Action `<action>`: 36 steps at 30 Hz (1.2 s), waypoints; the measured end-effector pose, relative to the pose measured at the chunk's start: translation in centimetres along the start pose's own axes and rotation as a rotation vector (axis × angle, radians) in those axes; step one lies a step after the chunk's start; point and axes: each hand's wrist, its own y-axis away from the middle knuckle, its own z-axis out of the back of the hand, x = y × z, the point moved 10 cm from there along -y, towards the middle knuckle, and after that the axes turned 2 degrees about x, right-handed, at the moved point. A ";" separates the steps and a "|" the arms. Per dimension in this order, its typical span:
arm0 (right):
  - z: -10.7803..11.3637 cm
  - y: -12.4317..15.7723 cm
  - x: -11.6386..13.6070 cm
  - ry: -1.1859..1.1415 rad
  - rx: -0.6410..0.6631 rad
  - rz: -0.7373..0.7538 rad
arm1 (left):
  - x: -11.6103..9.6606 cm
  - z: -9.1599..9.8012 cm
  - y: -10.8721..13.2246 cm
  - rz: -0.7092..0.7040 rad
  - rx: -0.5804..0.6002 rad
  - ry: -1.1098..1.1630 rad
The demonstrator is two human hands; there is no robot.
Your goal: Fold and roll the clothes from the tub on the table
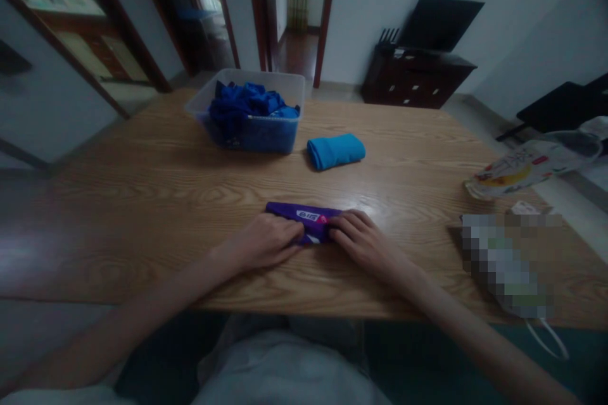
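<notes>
A purple folded cloth (311,215) with white lettering and a pink-red spot lies on the wooden table in front of me. My left hand (275,237) grips its left part with curled fingers. At the right end, the fingers of my right hand (358,237) are bent over the cloth and press on it. Just beyond my hands rests a light blue rolled cloth (336,150). Farther back on the left, a clear plastic bin (285,79) holds a heap of crumpled blue cloths (251,104). The underside of the purple cloth is hidden.
The wooden table (142,209) spans the view. On its right stand a printed plastic bag (517,171) and a blurred-out item (503,266) with a white loop hanging over the front edge. A dark cabinet (415,76) with a black screen (441,22) stands against the far wall.
</notes>
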 end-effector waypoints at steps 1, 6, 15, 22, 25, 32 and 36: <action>0.0 0.0 0.3 -0.018 -0.008 0.030 | -0.4 0.8 -0.1 -0.018 -0.027 0.000; -0.8 0.1 0.2 -0.158 0.010 0.061 | -0.4 2.9 -1.7 -0.027 -0.046 -0.049; 0.6 0.9 -2.7 -0.529 -0.014 -0.148 | -1.0 0.0 -0.6 0.038 0.042 -0.116; -1.7 1.5 -5.6 -0.461 0.012 -0.381 | -1.3 -0.4 -0.2 0.110 0.139 0.282; -2.3 1.0 -5.4 -0.379 0.100 -0.349 | 1.5 0.4 -1.0 0.218 0.020 0.411; -0.9 0.4 -4.8 -0.424 0.120 -0.353 | 2.9 -0.3 -2.2 0.168 -0.032 0.245; -0.9 1.2 -5.3 -0.500 0.116 -0.380 | 1.8 -0.1 -1.3 0.217 -0.005 0.300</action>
